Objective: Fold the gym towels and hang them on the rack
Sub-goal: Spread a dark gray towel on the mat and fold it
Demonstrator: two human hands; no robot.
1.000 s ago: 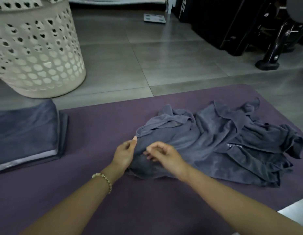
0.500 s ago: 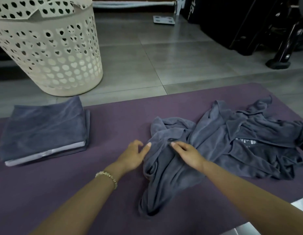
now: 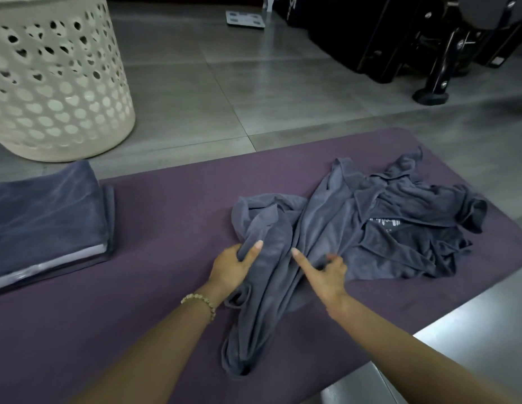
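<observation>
Kneading into a crumpled slate-grey terry towel [image 3: 335, 228], both hands work at its near-left part on a plum-purple floor mat [image 3: 166, 217]. Left hand [image 3: 233, 266], w/ a beaded gold-tone bracelet [image 3: 200, 301] at the wrist, is clenched round a bunched fold of the towel: thumb on top of the cloth, other fingers tucked under it. Right hand [image 3: 326, 272] rests on the towel just beside the left, index finger stretched out flat & pointing up-left; its other fingers curl into the fabric, but whether they actually pinch any cloth can't be told. A long twisted tail of the towel runs from btwn the hands toward the person, ending near the mat's front edge. The rest of the towel spreads in a rumpled heap to the right, a small patch of white print showing in the folds.

At the mat's left end, well apart from the hands, lies a folded dark-grey towel stack [image 3: 46, 220] w/ a pale band along its near edge. Behind that, on the grey tiled floor [image 3: 224, 97], stands a cream perforated plastic laundry basket [image 3: 55, 83]. Black gym equipment [image 3: 414, 39] sits far right; a small flat grey scale [image 3: 245, 19] far back.
</observation>
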